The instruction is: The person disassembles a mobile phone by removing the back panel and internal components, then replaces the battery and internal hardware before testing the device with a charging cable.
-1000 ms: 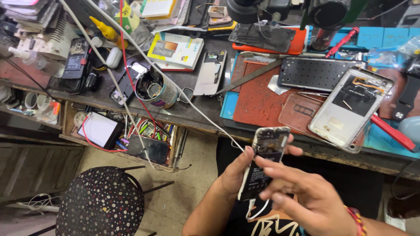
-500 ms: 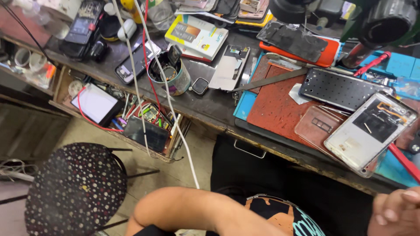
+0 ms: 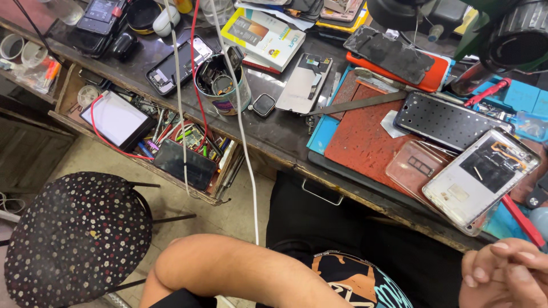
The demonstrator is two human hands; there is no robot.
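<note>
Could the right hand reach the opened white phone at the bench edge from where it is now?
Probably yes. The right hand is at the lower right, clasped with the other, just below the opened white phone, which lies uncovered at the near bench edge.

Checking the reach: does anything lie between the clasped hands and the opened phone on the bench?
Nothing visible blocks it. The hands sit just below the opened phone; only the bench edge lies between. A red tool lies close by, to the right.
</note>
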